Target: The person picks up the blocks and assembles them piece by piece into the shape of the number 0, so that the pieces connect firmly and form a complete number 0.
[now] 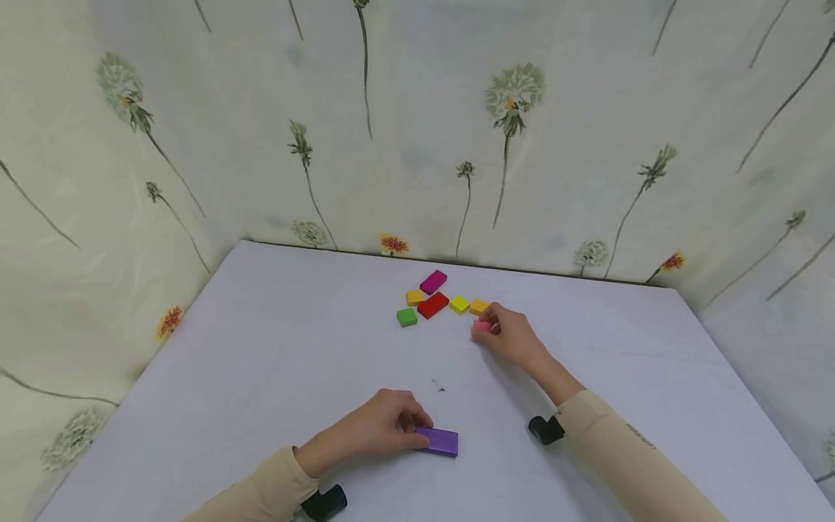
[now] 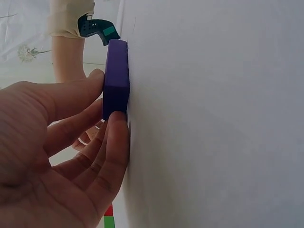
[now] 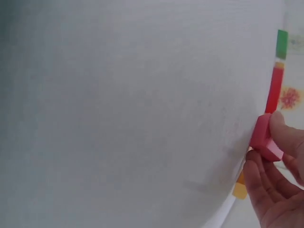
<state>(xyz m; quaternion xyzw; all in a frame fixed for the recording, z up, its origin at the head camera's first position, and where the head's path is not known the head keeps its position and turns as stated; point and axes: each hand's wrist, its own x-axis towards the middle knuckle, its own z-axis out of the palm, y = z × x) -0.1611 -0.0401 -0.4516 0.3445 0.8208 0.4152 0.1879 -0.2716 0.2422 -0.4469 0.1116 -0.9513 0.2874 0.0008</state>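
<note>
My left hand [image 1: 385, 423] pinches one end of a long purple block [image 1: 441, 442] near the front of the white table. In the left wrist view the thumb lies against one face of the purple block [image 2: 116, 71] and the fingertips against its edge, close over the tabletop. Farther back and to the right, my right hand [image 1: 512, 335] holds a small pink block [image 1: 481, 326] between thumb and fingers. The right wrist view shows this pink block [image 3: 266, 137] tilted in the fingers. An orange block [image 1: 479, 307] lies just behind the right fingertips.
Beyond the hands lie a magenta block [image 1: 433, 282], a red block [image 1: 433, 305], a yellow block [image 1: 459, 304], a small orange block [image 1: 414, 297] and a green block [image 1: 407, 317]. A small dark mark [image 1: 440, 388] shows on the tabletop. A flowered curtain [image 1: 417, 145] hangs behind the table.
</note>
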